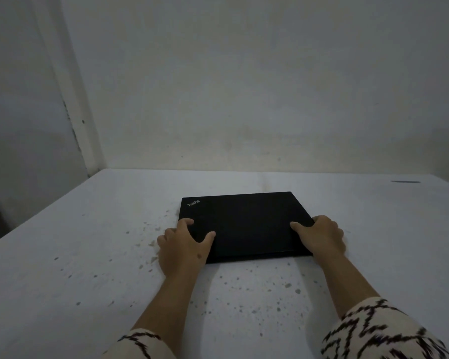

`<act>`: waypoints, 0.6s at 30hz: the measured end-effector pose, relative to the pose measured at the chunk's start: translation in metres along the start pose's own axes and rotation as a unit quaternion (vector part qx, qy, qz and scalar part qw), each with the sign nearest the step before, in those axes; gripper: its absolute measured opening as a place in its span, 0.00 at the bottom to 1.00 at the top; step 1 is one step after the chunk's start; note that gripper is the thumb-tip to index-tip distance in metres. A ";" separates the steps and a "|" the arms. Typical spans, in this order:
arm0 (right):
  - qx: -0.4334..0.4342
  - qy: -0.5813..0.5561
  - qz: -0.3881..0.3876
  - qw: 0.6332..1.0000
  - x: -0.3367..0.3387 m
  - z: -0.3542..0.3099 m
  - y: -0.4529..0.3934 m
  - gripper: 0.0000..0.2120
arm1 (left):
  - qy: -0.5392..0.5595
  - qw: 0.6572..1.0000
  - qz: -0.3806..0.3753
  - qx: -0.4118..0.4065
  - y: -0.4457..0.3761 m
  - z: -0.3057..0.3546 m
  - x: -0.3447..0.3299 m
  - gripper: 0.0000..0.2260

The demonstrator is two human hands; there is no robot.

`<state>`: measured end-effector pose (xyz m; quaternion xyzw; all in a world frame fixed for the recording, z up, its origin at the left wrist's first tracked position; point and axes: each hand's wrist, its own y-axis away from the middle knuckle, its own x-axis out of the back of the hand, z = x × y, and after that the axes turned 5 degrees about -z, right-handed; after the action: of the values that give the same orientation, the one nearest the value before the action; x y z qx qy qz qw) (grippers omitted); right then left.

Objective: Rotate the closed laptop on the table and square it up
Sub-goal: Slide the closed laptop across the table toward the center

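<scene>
A closed black laptop [246,221] lies flat on the white table [88,255], a small logo at its far left corner. Its long edges run nearly parallel to the table's far edge, slightly skewed. My left hand [182,247] grips the near left corner, thumb and fingertips on the lid. My right hand [322,237] grips the near right edge, thumb on top and fingers wrapped around the side.
The table top carries grey specks and chipped spots around the laptop's left side and in front of it. A thin dark object [406,181] lies at the far right. A pale wall [244,86] rises right behind the table, and the table's left edge drops off.
</scene>
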<state>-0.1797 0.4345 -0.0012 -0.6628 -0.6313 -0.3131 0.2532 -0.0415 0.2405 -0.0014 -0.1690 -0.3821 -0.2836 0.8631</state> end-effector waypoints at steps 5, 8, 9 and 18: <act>0.013 0.013 0.000 1.000 -0.002 0.003 -0.003 0.26 | -0.027 1.000 -0.008 -0.005 -0.004 -0.003 -0.003 0.27; 0.046 0.037 -0.011 0.998 0.000 0.007 0.003 0.29 | -0.064 0.997 -0.038 -0.022 -0.006 -0.005 0.000 0.30; 0.066 0.048 -0.022 0.996 0.003 0.009 0.006 0.32 | -0.072 0.995 -0.050 -0.037 -0.007 -0.007 0.002 0.32; 0.189 0.124 -0.159 0.961 0.022 0.028 0.028 0.55 | -0.079 0.956 -0.222 -0.173 -0.022 -0.038 0.023 0.45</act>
<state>-0.1491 0.4678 -0.0018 -0.4497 -0.7399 -0.3041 0.3974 -0.0204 0.1954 -0.0071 -0.2487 -0.4222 -0.5155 0.7030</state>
